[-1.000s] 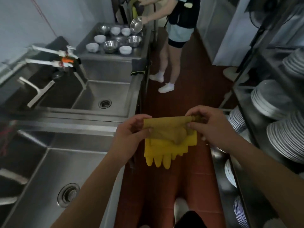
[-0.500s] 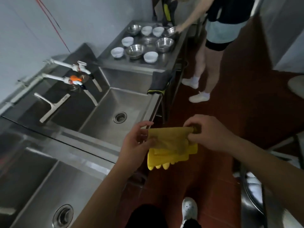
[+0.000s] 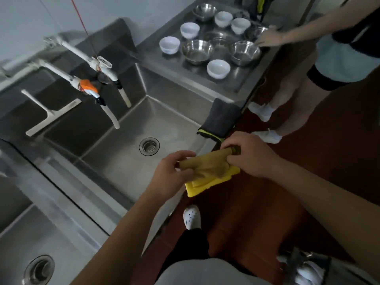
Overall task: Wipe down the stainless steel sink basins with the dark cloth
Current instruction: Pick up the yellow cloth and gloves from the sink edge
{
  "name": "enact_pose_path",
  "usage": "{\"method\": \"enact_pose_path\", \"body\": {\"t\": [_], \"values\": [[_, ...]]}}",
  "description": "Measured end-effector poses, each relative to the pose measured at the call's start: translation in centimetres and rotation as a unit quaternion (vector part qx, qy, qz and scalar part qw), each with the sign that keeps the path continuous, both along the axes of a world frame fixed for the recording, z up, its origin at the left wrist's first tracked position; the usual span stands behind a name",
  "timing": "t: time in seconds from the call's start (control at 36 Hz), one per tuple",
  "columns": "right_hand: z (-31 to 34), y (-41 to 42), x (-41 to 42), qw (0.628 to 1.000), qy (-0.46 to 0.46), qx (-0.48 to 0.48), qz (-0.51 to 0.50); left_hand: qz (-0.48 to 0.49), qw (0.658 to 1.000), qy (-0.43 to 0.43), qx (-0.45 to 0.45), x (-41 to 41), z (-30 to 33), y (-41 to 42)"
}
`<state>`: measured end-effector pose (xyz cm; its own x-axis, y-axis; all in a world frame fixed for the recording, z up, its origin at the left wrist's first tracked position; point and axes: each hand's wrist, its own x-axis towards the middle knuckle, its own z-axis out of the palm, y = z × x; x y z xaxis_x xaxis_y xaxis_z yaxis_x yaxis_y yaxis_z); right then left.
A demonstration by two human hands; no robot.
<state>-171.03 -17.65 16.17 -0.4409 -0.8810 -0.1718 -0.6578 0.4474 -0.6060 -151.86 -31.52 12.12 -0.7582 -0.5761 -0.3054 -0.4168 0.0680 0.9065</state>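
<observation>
Head view, looking down along a run of stainless steel sinks. Left hand [image 3: 170,173] and right hand [image 3: 249,155] raised side by side over the front rim of the middle sink basin [image 3: 127,140], fingers of both curled and pinching the rolled cuff of a yellow rubber glove [image 3: 207,171]: left at the cuff's left end, right at its right end. Glove folded, its brighter yellow part hanging below the cuff, above the red-brown floor [image 3: 257,212].

Dark cloth [image 3: 221,119] draped over the front right corner of the same basin, a yellow-green edge at its lower end, untouched, just beyond the right hand. Round drain [image 3: 149,146] at the basin floor. Nearer basin [image 3: 41,254] at lower left, with its own drain. White taps [image 3: 107,73], one with an orange fitting, projecting from the back wall over the middle basin.

Beyond the basin, a steel draining counter [image 3: 236,79] bearing white bowls [image 3: 218,68] and steel bowls [image 3: 197,51]. Second person [image 3: 329,58] standing at right, one hand reaching to a steel bowl. White shoe [image 3: 191,216] of the wearer below the glove
</observation>
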Motion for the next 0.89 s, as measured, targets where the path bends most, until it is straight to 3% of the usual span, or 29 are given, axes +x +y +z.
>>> {"method": "enact_pose_path", "body": {"t": [0.17, 0.31, 0.5, 0.61, 0.75, 0.89], "values": [[-1.0, -7.2, -4.7, 0.999, 0.024, -0.009, 0.039, 0.049, 0.999, -0.017, 0.002, -3.9, 0.1, -5.4], [-1.4, -12.4, -7.3, 0.996, 0.024, -0.06, 0.059, 0.119, 0.991, 0.001, -0.055, -5.9, 0.8, -9.1], [-4.2, -15.6, -8.7, 0.968, 0.075, -0.212, 0.11, 0.224, 0.942, 0.001, -0.248, -7.6, -0.3, -7.9], [-9.1, -12.0, -8.6, 0.961, 0.119, -0.189, 0.16, 0.231, 0.897, -0.071, -0.369, -7.5, -5.5, -2.6], [-16.7, -5.8, -9.6, 0.948, 0.149, -0.061, 0.274, 0.186, 0.898, -0.161, -0.365, -7.6, -14.0, 5.9], [-19.5, -4.7, -10.9, 0.941, 0.143, -0.067, 0.3, 0.231, 0.884, -0.184, -0.361, -8.8, -16.9, 8.3]]}}
